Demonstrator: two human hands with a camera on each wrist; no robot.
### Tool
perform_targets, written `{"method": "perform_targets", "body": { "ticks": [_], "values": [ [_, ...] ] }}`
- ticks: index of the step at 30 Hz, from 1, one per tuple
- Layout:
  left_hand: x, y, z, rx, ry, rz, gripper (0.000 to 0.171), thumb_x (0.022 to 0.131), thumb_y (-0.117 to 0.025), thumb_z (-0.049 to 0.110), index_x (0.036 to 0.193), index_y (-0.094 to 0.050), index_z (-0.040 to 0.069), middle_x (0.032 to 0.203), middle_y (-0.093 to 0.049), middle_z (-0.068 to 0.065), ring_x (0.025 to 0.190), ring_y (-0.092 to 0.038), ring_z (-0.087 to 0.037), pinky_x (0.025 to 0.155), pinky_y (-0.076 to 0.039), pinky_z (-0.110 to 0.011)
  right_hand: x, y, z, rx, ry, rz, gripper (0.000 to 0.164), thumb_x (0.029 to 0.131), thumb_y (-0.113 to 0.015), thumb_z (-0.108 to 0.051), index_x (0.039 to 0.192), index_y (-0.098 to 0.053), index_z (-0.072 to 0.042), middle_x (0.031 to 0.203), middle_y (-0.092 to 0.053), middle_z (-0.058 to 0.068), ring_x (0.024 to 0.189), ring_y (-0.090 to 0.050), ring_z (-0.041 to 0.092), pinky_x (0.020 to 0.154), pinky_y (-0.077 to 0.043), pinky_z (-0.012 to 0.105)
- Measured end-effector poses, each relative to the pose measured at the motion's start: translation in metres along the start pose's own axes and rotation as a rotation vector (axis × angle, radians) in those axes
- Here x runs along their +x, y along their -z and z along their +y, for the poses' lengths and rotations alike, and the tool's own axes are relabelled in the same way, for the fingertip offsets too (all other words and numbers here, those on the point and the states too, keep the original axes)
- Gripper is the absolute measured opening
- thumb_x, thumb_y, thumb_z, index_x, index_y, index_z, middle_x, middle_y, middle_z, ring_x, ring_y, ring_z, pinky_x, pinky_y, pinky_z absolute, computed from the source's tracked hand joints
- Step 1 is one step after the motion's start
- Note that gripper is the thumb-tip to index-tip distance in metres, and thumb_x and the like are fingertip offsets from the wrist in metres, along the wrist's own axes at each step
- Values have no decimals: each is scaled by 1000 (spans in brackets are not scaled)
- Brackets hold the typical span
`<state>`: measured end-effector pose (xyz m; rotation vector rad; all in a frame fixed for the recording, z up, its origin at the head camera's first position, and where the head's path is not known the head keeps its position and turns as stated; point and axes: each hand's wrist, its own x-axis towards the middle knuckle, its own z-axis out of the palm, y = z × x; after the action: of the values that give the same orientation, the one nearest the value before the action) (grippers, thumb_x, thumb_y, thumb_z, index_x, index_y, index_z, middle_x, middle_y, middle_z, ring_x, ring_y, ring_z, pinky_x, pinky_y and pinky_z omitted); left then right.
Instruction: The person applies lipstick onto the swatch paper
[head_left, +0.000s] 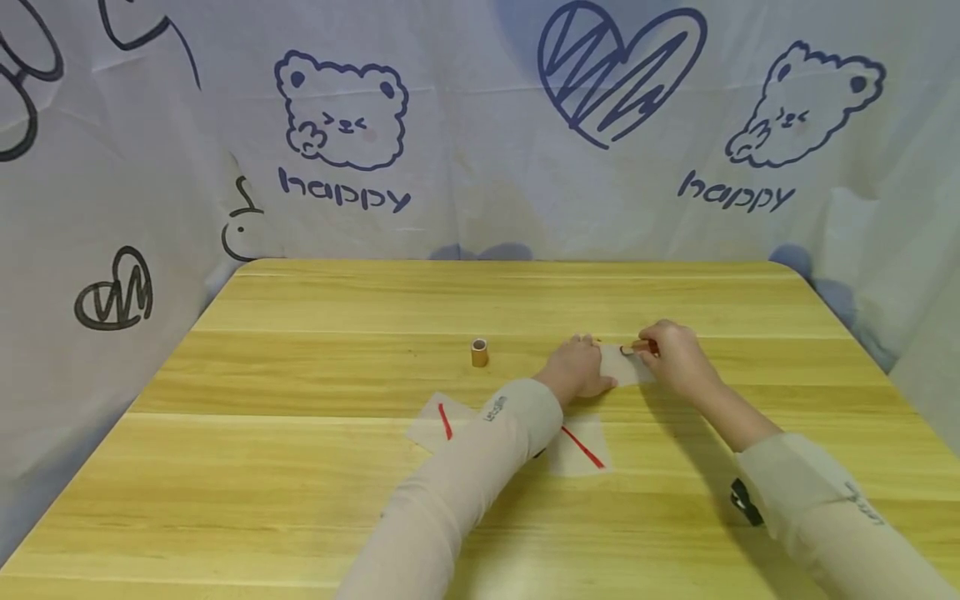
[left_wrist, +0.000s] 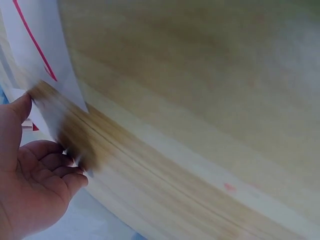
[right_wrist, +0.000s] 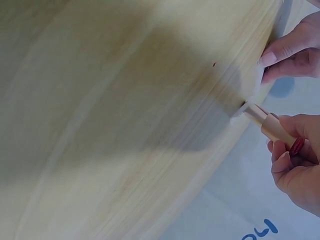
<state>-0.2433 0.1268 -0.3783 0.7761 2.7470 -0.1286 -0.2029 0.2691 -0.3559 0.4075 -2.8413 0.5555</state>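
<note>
My right hand [head_left: 675, 358] grips a gold lipstick tube [right_wrist: 272, 127]. Its tip meets a small white paper [head_left: 624, 367] at the right of the table's middle, where a short dark mark shows. On the left part of that same paper rests my left hand [head_left: 576, 368], fingers forward and thumb out to the side. The right wrist view shows the left thumb and a finger right at the paper's edge. A hollow gold cap [head_left: 479, 353] stands upright to the left of both hands.
Two more white papers lie nearer: the left paper [head_left: 426, 425] and the right paper [head_left: 583, 454], each with a red stroke, partly covered by the left sleeve [head_left: 480, 475]. The wooden table [head_left: 300, 483] ends at a white cloth [head_left: 465, 167] with drawings.
</note>
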Motion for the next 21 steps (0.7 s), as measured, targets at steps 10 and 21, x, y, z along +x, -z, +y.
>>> {"method": "perform_targets", "body": {
  "ticks": [10,21],
  "values": [
    [-2,1,0,-19,0,-2,62,94,-41,53,142,-39,13,152,-30,-2,141,-26,-16,115,-23,-24,-2,2,-3,-2,17,2,16,79,-64,9,93,-63,17,83,-62,28,71,-59,31,61,-53,39],
    [-1,1,-2,10,-11,-3,62,94,-40,54,141,-40,14,152,-30,-1,141,-26,-16,115,-23,-22,-2,2,-5,-17,26,-2,16,79,-65,9,93,-64,16,85,-62,28,72,-60,31,61,-54,39]
  ]
}}
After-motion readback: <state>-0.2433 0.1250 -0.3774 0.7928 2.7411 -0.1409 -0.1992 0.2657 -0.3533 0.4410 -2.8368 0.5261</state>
